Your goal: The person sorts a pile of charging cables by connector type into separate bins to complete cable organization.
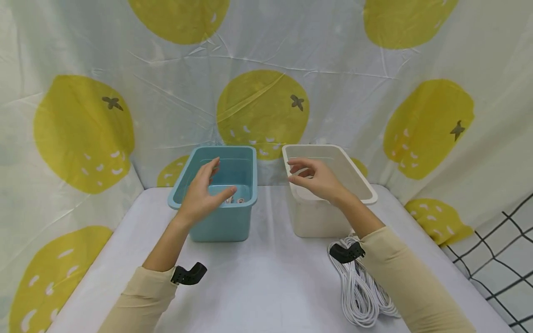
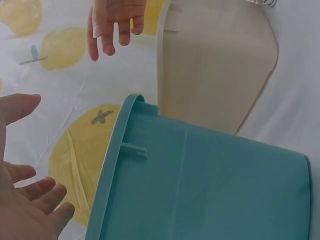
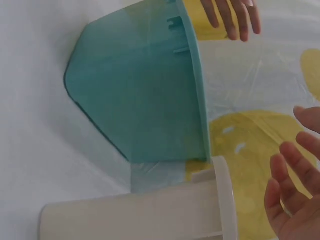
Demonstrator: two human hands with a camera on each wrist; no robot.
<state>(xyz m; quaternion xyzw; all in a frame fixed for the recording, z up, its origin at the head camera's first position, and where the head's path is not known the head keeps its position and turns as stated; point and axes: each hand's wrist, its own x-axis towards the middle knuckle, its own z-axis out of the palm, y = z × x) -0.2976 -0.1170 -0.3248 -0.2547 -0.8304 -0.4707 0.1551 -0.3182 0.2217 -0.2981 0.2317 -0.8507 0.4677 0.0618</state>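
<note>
So there's a teal bin (image 1: 220, 225) on the left and a cream bin (image 1: 318, 219) on the right, side by side on the white table (image 1: 258, 282) with a gap between them. The left hand (image 1: 203, 193) hovers by the teal one, thumb and fingers spread wide, nothing in it. The right hand (image 1: 318, 180) is up over the cream one, also empty, fingers loosely bent and closer to the thumb. Neither seems to touch a bin. I'd call this a reach or a pause above the bins, and any grab would call for dropping lower and closing the fingers. Count: two bins, two hands, two black wrist cameras (image 1: 189, 274), plus bundled white cable (image 1: 358, 296) partly behind the right sleeve (image 1: 416, 282), can't tell if one coil or two. At least two small bits (image 1: 241, 200) show in the teal bin, too tiny to name. Behind it all, one lemon-print cloth (image 1: 266, 111)
</note>
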